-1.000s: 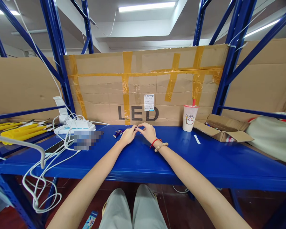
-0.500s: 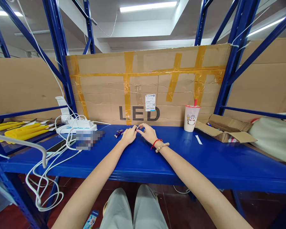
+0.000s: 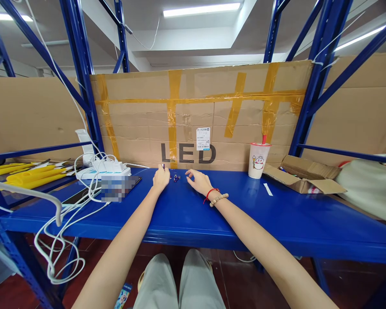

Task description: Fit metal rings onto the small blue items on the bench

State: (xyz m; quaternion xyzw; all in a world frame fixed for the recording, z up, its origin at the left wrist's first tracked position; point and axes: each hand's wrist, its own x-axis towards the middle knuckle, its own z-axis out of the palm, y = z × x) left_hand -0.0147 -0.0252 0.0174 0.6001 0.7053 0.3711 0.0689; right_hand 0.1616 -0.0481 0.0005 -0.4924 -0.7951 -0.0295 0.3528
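My left hand (image 3: 161, 177) is closed above the blue shelf top, and a small dark piece (image 3: 163, 165) sticks up from its fingertips; its kind is too small to make out. Just right of it, a few tiny dark purple, shiny pieces (image 3: 176, 178) lie on the shelf between the hands. My right hand (image 3: 199, 181) rests at the right of these pieces, fingers loosely bent and apart, with nothing visible in them. A red cord and a beaded bracelet (image 3: 218, 199) circle that wrist.
At the right stand a paper cup (image 3: 258, 161) with a red straw and an open cardboard box (image 3: 304, 174). A white paper strip (image 3: 268, 189) lies near them. Left are a power strip (image 3: 116, 166), tangled white cables (image 3: 59, 249) and yellow-handled tools (image 3: 38, 174). Cardboard (image 3: 141, 124) walls the back.
My hands were together at the fingertips and are now apart. The left hand has moved left, and small purple pieces now show between the hands. The right hand has barely moved.
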